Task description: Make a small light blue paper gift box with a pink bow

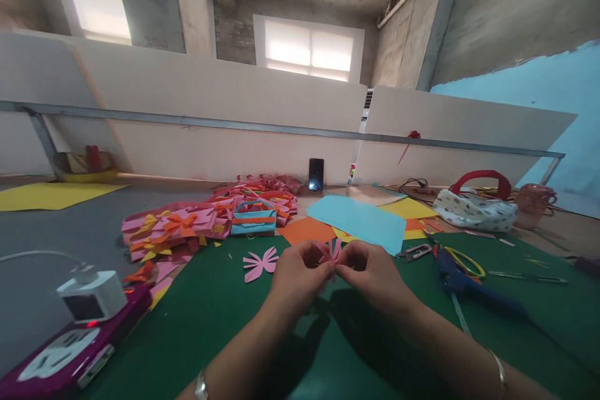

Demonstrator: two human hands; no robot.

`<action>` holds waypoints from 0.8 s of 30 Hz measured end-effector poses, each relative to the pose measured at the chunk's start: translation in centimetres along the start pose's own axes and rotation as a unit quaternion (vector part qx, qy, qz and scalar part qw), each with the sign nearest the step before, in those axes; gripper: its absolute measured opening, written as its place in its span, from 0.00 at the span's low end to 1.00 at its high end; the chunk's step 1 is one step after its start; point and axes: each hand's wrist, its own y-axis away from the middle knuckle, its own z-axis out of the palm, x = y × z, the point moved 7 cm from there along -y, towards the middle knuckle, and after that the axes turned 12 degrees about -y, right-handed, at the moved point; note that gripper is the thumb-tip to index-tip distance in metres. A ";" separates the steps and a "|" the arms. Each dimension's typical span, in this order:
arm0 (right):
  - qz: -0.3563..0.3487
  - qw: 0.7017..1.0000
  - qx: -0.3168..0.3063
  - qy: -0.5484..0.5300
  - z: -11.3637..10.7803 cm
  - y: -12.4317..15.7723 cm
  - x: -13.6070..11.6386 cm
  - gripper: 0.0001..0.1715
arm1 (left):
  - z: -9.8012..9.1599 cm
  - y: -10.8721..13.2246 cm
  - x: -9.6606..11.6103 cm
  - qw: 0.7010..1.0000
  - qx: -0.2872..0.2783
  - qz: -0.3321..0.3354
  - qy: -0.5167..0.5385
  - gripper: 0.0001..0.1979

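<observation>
Both hands meet above the green mat (210,331), pinching one small pink paper cutout (334,251) between thumbs and fingers. My left hand (300,272) is closed on its left side, and my right hand (370,272) is closed on its right side. Narrow strips of the cutout stick up between the fingertips; its lower part is mostly hidden. Left of my left hand, a flat pink butterfly-shaped paper cutout (260,264) with slit wings lies on the mat.
Pink and orange paper pieces (178,228) are heaped behind left, beside a small blue paper bag (254,221). Blue sheets (360,219) lie ahead. To the right are thread snips (415,253) and a blue glue gun (464,281). A purple power strip (135,309) sits front left.
</observation>
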 end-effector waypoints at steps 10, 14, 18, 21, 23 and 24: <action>-0.007 1.000 -0.010 -0.028 0.2 0.2 -0.3 0.03 | -0.6 -0.3 -0.6 0.999 0.035 0.002 -0.035 0.10; 0.033 0.992 0.030 -0.121 -0.1 0.1 1.1 0.14 | -0.5 -0.3 -1.0 0.999 0.031 -0.012 0.002 0.09; 0.061 0.981 0.049 -0.175 -0.1 0.2 1.9 0.16 | -0.2 -0.2 -1.2 0.998 0.013 -0.033 0.054 0.09; 0.071 0.981 0.060 -0.169 -0.4 0.2 2.1 0.15 | 0.0 -0.1 -1.2 0.996 -0.017 -0.049 0.070 0.10; 0.072 0.982 0.066 -0.164 -0.5 0.2 2.1 0.15 | 0.1 -0.1 -1.3 0.995 -0.028 -0.063 0.075 0.11; 0.072 0.982 0.068 -0.163 -0.6 0.2 2.2 0.15 | 0.1 -0.1 -1.3 0.993 -0.032 -0.072 0.082 0.11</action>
